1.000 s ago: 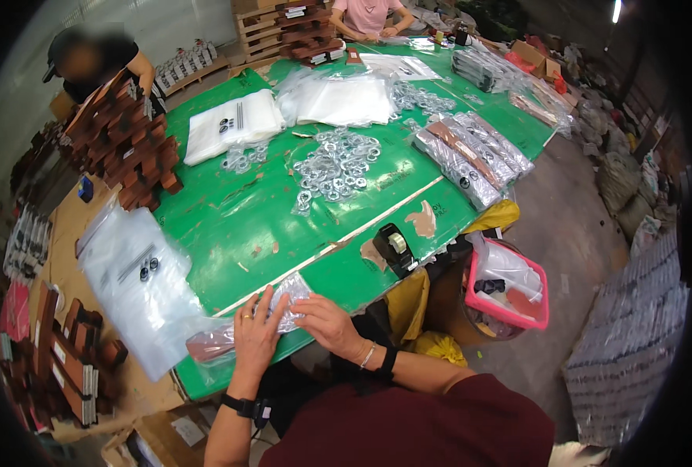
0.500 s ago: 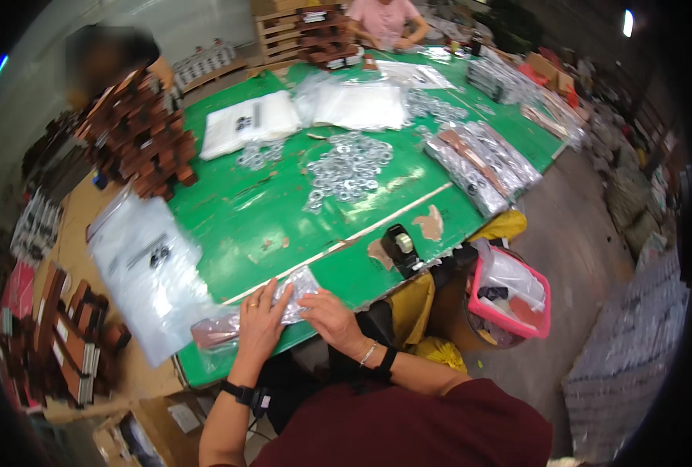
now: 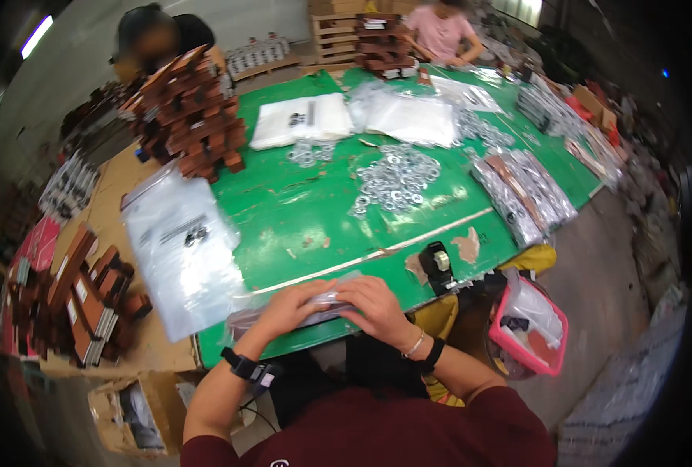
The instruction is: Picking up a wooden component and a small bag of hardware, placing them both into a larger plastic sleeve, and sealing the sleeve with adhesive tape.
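Note:
At the near edge of the green table, both my hands are on a long, narrow clear plastic bag with something brownish inside. My left hand presses over its middle with the fingers curled on the plastic. Close beside it, my right hand grips the far right part of the bag, fingers bent over the top. Much of the bag is hidden under my hands. A black tape dispenser stands to the right of my right hand, beside torn brown scraps.
Metal washers are heaped mid-table, with stacked plastic bags behind. More bags lie left, near piled brown parts. Wrapped packages sit right; a pink basket stands below. Two people work across the table.
My hands have closed in on the bag; the right one, earlier at its end with raised fingers, now wraps over it. The whole view has shifted, so the table appears further right.

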`<state>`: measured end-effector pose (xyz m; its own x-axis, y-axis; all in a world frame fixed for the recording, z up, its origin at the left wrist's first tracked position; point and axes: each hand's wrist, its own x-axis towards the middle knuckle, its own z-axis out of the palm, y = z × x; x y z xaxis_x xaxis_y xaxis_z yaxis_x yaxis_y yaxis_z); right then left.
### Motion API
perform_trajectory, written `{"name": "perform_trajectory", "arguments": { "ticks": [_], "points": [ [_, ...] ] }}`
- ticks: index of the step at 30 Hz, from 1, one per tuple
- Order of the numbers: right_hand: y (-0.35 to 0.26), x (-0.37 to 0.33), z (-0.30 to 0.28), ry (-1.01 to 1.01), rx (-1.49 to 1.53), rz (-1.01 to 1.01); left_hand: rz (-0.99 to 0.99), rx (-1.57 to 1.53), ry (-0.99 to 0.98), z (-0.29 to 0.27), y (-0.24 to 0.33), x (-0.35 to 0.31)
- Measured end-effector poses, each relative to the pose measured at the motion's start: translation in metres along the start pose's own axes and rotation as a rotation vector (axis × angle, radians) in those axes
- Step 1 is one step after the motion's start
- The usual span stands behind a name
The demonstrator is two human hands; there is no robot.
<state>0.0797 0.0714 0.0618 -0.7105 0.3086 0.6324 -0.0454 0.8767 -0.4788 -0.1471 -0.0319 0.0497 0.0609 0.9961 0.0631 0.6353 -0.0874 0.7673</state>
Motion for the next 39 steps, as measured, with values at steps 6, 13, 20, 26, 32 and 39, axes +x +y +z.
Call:
{"name": "perform_trajectory", "arguments": {
  "ticks": [6,13,20,26,32,39],
  "points": [
    [0.021,0.006,-0.005,-0.192,0.013,0.008,-0.186,-0.279,-0.152,-0.016,-0.004,0.016],
    [0.044,0.021,0.001,-0.247,0.115,0.102,-0.195,0.046,-0.075,-0.016,-0.002,0.022],
    [0.044,0.021,0.002,-0.264,0.085,0.102,-0.08,0.68,0.151,0.01,0.023,0.008],
    [0.043,0.022,-0.003,-0.233,0.072,0.044,-0.003,0.487,0.294,0.018,0.011,0.006],
    [0.04,0.02,-0.005,-0.224,0.094,0.082,0.084,0.467,0.307,0.01,0.033,-0.003],
    [0.034,0.02,-0.001,-0.196,0.052,0.057,0.11,0.509,0.413,0.027,0.021,-0.014]
  ]
}}
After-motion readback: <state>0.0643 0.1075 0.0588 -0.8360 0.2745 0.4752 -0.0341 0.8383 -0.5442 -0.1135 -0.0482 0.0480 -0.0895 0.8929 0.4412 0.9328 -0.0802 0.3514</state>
